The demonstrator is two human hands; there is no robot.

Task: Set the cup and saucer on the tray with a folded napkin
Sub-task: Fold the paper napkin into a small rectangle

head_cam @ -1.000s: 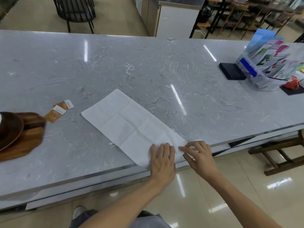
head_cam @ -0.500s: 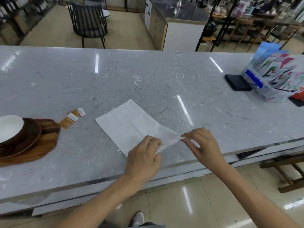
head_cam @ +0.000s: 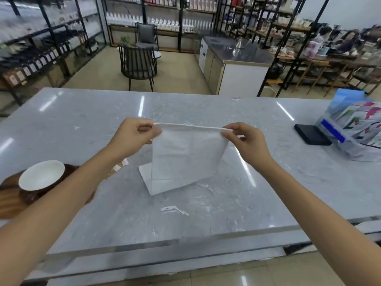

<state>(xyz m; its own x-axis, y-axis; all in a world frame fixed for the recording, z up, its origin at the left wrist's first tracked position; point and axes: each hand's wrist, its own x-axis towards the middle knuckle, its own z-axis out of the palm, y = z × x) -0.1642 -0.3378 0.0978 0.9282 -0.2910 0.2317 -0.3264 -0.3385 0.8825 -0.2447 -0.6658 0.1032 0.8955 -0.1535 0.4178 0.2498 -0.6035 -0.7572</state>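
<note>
Head view: both hands' pinching grip on napkin (head_cam: 185,153) (top corners).

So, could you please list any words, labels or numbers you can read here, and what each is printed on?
None can be read.
Small tags on the counter: print too blurred.
Leaflets in the clear holder: coloured print, too small.
Bottles on the shelves: labels blurred.
Napkin: plain white, no print.
</note>
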